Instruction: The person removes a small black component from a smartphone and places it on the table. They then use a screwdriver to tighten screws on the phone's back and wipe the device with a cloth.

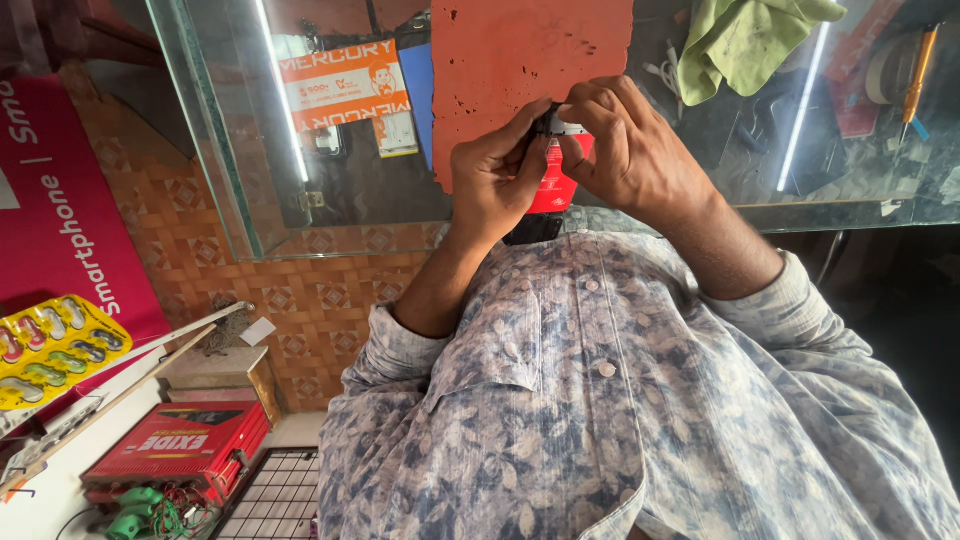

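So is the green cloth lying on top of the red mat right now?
No, the green cloth lies on the glass counter to the side of the red mat, apart from it, while both hands hold a small red and black object.

Small device (553, 178) between both hands (above mat (520, 60)), cloth (745, 40) right, on glass counter (350, 200)

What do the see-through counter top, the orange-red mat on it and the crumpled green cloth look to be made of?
See-through counter top: glass, glossy; greenish cut edge and light-strip reflections show. Orange-red mat: probably rubber or foam, matte, pitted and worn. Crumpled green cloth: soft woven fabric, matte, lying in folds.
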